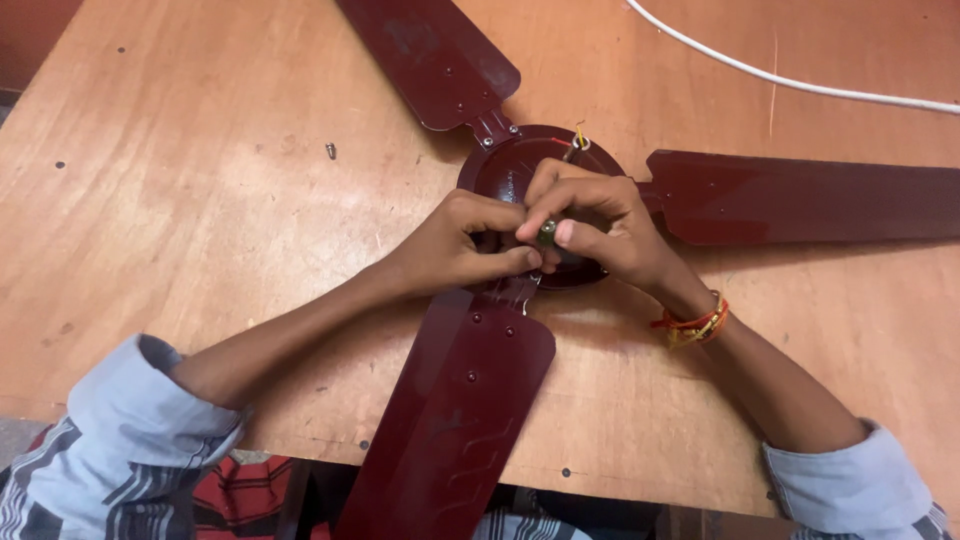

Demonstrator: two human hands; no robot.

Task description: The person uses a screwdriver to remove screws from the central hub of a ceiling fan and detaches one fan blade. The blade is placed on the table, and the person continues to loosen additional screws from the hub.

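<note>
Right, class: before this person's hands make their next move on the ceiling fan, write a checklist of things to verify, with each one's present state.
1. Both hands meet over the fan hub: ok.
2. Left hand and right hand pinch a small greenish part: ok.
3. What that part is: cannot tell.
4. Three blades, including the near blade, lie flat on the wooden table: ok.
5. Loose screw lies apart from the fan: ok.
6. White cable lies apart from the hands: ok.

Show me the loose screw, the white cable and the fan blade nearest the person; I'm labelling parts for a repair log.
Loose screw [330,151]: head view, its middle.
White cable [800,82]: head view, mid-length.
Nearest fan blade [450,420]: head view, its flat face.
</note>
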